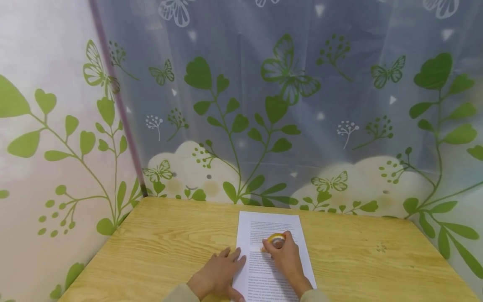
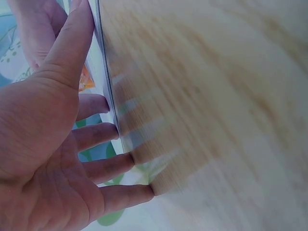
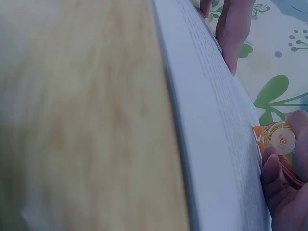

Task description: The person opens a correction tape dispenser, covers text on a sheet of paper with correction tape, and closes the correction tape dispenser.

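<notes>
In our right hand (image 1: 286, 259), the fingers are clamped on an orange tape dispenser (image 1: 278, 239), held at the printed lines of the paper (image 1: 245, 226). Our left hand (image 1: 219, 272), fingers spread apart, rests across the paper's left edge on the wooden tabletop (image 1: 170, 235).

A wood-grain table (image 1: 162, 241) spans the near scene, small faint marks (image 1: 381, 247) on its right side. Beyond its far edge hangs a blue-grey sheet (image 1: 249, 100) printed with leafy stems, butterflies and pale clouds. A paler leaf-printed sheet (image 1: 62, 134) stands left, a slanting purplish strip (image 1: 119, 100) between them.
</notes>
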Demonstrator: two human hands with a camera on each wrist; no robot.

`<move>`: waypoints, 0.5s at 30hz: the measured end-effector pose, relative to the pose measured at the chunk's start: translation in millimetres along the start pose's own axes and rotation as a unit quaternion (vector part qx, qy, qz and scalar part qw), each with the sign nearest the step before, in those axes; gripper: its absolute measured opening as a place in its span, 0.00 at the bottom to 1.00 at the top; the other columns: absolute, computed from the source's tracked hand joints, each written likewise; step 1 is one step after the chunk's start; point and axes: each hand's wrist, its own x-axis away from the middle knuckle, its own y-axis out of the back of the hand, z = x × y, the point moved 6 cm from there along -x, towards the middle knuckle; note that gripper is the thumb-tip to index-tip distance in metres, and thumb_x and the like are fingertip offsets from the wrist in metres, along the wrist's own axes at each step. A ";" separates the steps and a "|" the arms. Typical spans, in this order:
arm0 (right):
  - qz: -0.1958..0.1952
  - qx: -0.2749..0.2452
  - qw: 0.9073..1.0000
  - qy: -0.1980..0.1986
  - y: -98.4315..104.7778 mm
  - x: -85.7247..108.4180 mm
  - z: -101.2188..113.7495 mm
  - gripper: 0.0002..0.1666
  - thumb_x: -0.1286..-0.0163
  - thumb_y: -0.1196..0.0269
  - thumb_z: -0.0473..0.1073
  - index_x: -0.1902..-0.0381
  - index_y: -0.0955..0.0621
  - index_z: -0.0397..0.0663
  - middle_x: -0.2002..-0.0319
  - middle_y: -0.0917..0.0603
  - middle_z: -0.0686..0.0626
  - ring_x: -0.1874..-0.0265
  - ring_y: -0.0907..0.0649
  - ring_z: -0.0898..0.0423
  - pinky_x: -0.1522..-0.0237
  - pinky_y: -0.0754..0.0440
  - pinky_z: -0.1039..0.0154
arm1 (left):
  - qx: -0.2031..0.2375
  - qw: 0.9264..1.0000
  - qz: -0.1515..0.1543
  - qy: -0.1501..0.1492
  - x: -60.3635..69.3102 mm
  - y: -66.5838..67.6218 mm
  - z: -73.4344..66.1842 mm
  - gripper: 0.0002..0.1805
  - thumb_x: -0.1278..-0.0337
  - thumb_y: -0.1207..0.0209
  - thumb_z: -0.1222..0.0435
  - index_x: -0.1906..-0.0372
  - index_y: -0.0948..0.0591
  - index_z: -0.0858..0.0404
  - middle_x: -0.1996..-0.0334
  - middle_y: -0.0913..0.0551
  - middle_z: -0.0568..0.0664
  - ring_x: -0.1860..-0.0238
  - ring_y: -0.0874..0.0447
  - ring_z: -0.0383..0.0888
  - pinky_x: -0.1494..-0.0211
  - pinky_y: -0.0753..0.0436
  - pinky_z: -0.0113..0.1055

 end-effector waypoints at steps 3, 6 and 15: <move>-0.004 0.013 1.000 0.010 2.2 -0.7 0.9 0.31 0.42 0.30 0.54 0.57 0.31 0.38 0.71 0.17 0.48 0.76 0.18 0.57 0.69 0.21 0.61 | -0.002 1.000 -0.003 0.000 -0.1 0.2 0.0 0.57 0.69 0.38 0.29 0.30 0.33 0.56 0.31 0.36 0.56 0.35 0.36 0.62 0.45 0.28 0.60; -0.007 0.016 1.000 0.013 3.9 -0.8 -0.1 0.31 0.42 0.29 0.54 0.57 0.31 0.37 0.69 0.17 0.46 0.73 0.18 0.56 0.68 0.20 0.60 | -0.003 1.000 -0.003 -0.001 0.4 1.1 -0.2 0.57 0.69 0.38 0.29 0.30 0.33 0.56 0.31 0.36 0.56 0.36 0.35 0.62 0.46 0.28 0.61; -0.004 0.011 1.000 0.008 9.5 -1.0 -3.4 0.33 0.43 0.30 0.56 0.56 0.31 0.36 0.69 0.17 0.46 0.75 0.18 0.57 0.71 0.21 0.62 | 0.007 1.000 0.004 0.006 0.8 1.3 0.4 0.57 0.69 0.38 0.29 0.30 0.34 0.56 0.31 0.36 0.56 0.35 0.37 0.62 0.44 0.29 0.62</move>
